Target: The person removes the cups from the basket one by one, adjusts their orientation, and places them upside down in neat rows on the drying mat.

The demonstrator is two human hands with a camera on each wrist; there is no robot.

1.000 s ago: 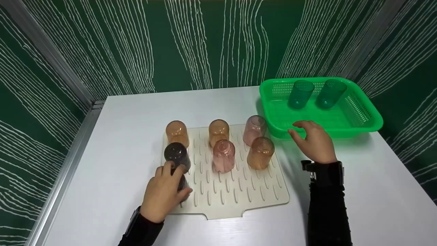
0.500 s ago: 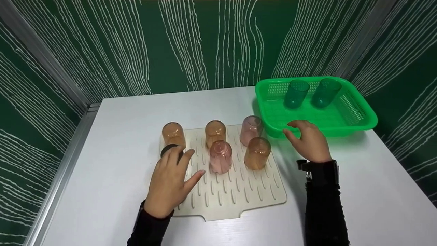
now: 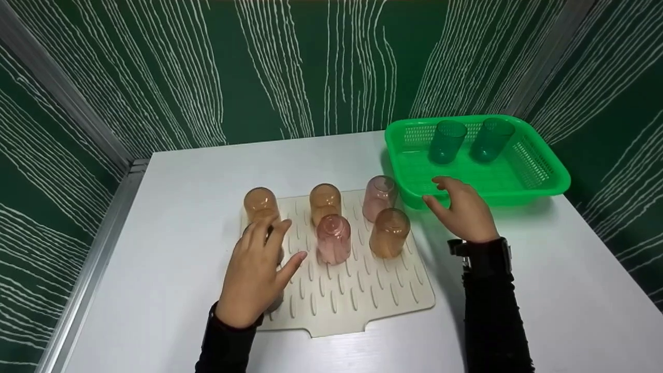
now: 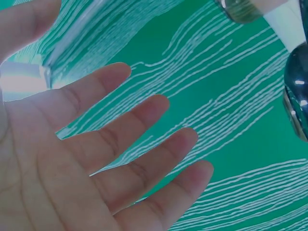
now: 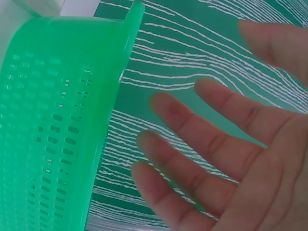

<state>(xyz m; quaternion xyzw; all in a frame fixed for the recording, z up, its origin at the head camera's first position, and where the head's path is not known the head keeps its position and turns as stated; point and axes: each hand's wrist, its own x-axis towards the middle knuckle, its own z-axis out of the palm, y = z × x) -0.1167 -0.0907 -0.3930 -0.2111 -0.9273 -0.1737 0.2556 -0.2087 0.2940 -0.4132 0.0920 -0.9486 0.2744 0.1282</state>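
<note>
Over the left side of the drying mat hovers my left hand [image 3: 254,269], its fingers spread and holding nothing. It hides most of the dark cups beneath it in the head view; the left wrist view catches one dark cup [image 4: 297,91] apart from the fingers. Upside down on the cream ridged mat [image 3: 336,316] stand amber cups [image 3: 261,203] [image 3: 325,203] [image 3: 389,235] and pink cups [image 3: 333,241] [image 3: 380,199]. My right hand [image 3: 463,210] hangs with relaxed fingers by the near rim of the green basket [image 3: 518,197], touching no cup.
Two teal-looking cups [image 3: 448,142] [image 3: 492,140] lean in the back of the basket, at the right rear of the white table [image 3: 207,171]. Green walls [image 3: 305,67] with white streaks enclose the table on the back and sides.
My left hand has risen off the dark cups and moved forward, its fingers spreading. The right hand stays almost in place. The head view has shifted slightly.
</note>
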